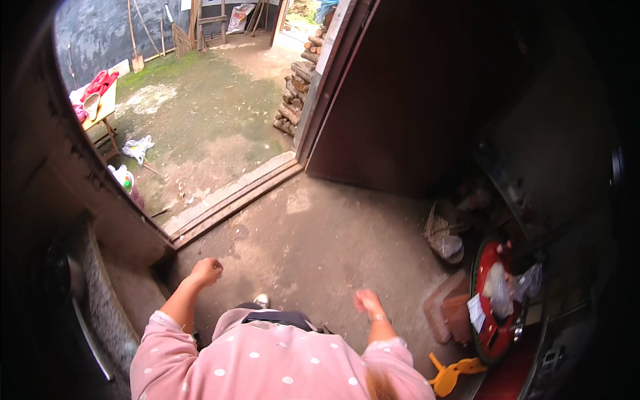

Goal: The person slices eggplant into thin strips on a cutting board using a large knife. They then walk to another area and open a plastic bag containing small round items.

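My left hand (206, 272) hangs over the concrete floor (300, 235), its fingers loosely curled and nothing seen in them. Slightly blurred, my right hand (368, 301) is held out at the other side, wearing a bracelet or watch on the wrist. It appears to hold nothing, with its fingers partly spread. Neither hand touches anything. The tip of one shoe (261, 300) shows below my pink polka-dot top (280, 360). Ahead lies a raised door sill (240, 200), with a dark door leaf (385, 100) swung inward on the right.
A red round table (482, 290) bearing plastic bags stands at right, near a yellow plastic chair (447, 377) and a basket (445, 240). Left is a rough ledge (107, 290). Outside are stacked logs (295, 100), a wooden table (105, 107) and a broom (180, 37).
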The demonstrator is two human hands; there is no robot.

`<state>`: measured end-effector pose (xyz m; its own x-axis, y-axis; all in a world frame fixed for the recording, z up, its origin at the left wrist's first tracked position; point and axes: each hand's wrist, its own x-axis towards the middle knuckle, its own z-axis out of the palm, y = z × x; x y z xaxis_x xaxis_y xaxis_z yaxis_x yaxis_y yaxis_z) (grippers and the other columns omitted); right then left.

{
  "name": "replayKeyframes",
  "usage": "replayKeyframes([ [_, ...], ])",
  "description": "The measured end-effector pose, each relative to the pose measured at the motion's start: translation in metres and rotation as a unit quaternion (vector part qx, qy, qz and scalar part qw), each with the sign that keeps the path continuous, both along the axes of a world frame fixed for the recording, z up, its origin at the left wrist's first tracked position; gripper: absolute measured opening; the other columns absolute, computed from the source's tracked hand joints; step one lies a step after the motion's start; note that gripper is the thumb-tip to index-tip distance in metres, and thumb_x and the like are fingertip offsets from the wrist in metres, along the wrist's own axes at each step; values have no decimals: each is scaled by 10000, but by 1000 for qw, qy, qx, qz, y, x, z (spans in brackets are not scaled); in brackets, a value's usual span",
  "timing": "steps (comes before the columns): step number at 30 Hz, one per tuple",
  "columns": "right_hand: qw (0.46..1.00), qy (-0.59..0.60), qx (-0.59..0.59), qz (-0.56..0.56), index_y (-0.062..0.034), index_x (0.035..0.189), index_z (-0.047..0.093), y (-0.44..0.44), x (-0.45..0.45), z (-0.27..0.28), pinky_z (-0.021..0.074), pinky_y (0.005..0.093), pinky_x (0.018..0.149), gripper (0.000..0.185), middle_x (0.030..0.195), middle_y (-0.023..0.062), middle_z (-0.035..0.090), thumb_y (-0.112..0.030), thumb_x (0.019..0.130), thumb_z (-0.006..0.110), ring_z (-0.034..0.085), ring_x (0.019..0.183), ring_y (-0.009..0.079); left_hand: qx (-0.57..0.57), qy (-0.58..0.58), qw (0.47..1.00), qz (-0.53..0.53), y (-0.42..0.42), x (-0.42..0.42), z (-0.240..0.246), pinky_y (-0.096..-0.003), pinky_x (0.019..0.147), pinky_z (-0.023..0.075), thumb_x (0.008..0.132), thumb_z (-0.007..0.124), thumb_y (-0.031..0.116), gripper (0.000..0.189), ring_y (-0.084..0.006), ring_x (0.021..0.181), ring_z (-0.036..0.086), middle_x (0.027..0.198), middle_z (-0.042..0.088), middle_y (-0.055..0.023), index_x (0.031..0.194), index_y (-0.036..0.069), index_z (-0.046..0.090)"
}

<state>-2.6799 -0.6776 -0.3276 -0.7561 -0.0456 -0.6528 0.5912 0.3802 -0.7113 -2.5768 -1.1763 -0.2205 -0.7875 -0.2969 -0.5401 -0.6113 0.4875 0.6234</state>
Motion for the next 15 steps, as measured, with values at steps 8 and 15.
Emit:
replayKeyframes([
  [8, 850, -178, 82, -489, -28, 783, 565, 91, 24, -48, 435, 392, 465, 152, 645, 103, 547, -148, 794, 474, 513, 518, 243, 24, 170, 963, -207, -19, -253, 4, -323, 644, 481, 801, 537, 152, 179, -217, 724, 615, 820, 634, -122, 933, 44, 591],
  [15, 936, -249, 146, -203, 20, 905, 561, -58, -318, -64, 491, 478, 603, 287, 816, 166, 615, -245, 818, 492, 600, 701, 316, -130, -201, 971, -7, -162, -323, -65, -390, 818, 444, 750, 491, 173, 287, -315, 921, 572, 947, 590, -222, 929, -16, 611],
])
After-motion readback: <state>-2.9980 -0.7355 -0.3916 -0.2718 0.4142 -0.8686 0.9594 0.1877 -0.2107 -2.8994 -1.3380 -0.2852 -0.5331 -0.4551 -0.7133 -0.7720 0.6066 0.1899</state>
